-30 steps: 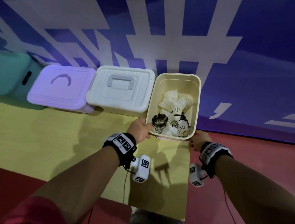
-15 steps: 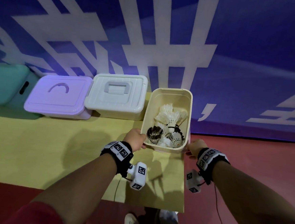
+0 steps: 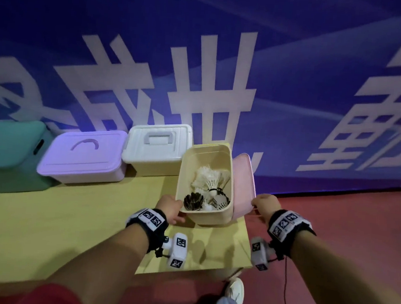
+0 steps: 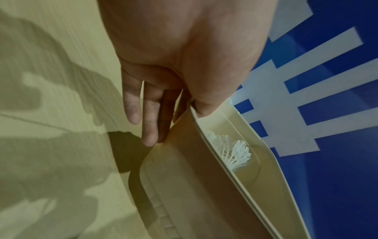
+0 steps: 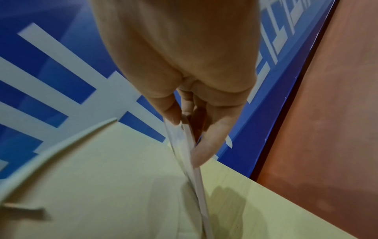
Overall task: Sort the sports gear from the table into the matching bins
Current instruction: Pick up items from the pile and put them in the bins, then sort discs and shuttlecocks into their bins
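Observation:
An open cream bin (image 3: 213, 219) stands at the right end of the yellow table (image 3: 70, 213). Inside lie several white shuttlecocks (image 3: 210, 178) and one dark shuttlecock (image 3: 192, 200). My left hand (image 3: 170, 208) grips the bin's near left corner, thumb over the rim (image 4: 206, 106), fingers (image 4: 150, 116) against the outer wall. A pink lid (image 3: 242, 184) stands on edge against the bin's right side. My right hand (image 3: 263, 203) pinches that pink lid (image 5: 185, 145) at its near edge between thumb and fingers.
Left of the cream bin stand a white lidded bin (image 3: 158, 146), a lilac lidded bin (image 3: 84, 154) and a teal bin (image 3: 7, 151), all along a blue banner wall (image 3: 202, 56). The table's right edge (image 3: 247, 242) is beside my right wrist, above red floor (image 3: 345, 223).
The pink lid has come up from under the bin into view at its right side, held by my right hand. My left hand keeps its grip on the bin's corner. The view has shifted.

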